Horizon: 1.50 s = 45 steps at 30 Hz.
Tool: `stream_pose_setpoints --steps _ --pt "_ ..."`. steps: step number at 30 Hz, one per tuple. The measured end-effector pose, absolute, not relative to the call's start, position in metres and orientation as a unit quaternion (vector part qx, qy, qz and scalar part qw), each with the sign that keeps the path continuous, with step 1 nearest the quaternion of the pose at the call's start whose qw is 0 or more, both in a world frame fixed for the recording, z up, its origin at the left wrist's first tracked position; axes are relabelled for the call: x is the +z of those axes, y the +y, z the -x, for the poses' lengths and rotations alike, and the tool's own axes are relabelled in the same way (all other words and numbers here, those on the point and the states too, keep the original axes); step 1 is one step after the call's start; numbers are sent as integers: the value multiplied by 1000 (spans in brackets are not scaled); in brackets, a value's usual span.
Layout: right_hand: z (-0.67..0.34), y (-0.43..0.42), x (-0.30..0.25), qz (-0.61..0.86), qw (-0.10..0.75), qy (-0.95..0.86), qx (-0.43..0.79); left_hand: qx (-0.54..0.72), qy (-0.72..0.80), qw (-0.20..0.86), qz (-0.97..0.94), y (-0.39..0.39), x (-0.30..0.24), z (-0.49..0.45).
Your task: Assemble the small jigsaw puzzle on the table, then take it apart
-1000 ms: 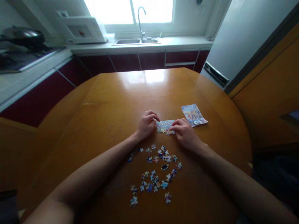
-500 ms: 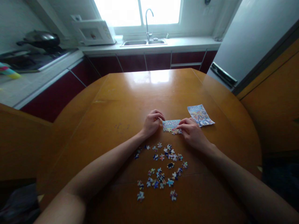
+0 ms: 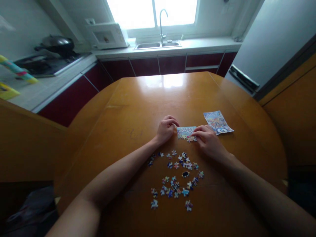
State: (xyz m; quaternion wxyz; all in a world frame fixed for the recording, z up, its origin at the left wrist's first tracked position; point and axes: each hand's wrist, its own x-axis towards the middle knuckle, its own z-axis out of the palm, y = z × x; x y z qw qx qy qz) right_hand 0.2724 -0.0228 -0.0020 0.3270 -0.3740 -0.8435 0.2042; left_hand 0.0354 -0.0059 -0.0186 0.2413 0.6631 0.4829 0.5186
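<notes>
A small joined strip of jigsaw puzzle [image 3: 186, 132] lies on the round wooden table [image 3: 138, 108]. My left hand [image 3: 166, 129] is curled against the strip's left end, fingers bent and touching it. My right hand [image 3: 208, 141] rests at the strip's right end, its fingertips pinched on a piece at the lower edge. Several loose puzzle pieces [image 3: 176, 177] lie scattered between my forearms, nearer to me. A colourful reference picture [image 3: 217, 121] lies flat just right of the strip.
Beyond the table runs a kitchen counter with a sink and tap [image 3: 161, 41], a white microwave [image 3: 107, 35] and a stove with a dark pan [image 3: 58, 43] at left. A grey fridge [image 3: 261, 42] stands at right. Wooden panels flank the table.
Both hands stay on the puzzle strip with hardly any movement. The view has shifted, so everything sits a little further right in the frame.
</notes>
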Motion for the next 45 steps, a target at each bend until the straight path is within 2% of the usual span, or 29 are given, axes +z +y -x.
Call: stream_pose_setpoints --steps 11,23,30,41,45 --pt "-272 -21 -1 367 324 -845 214 539 484 250 -642 -7 -15 -34" --pt "-290 -3 9 421 394 -798 177 511 472 293 -657 -18 31 -11" --pt "-286 -6 8 404 381 -808 199 328 453 258 -788 -75 46 5" --pt "-287 -9 10 395 368 -814 215 101 463 357 -805 -176 48 41" --pt "-287 -9 10 390 368 -815 218 75 460 363 -807 -197 47 41"
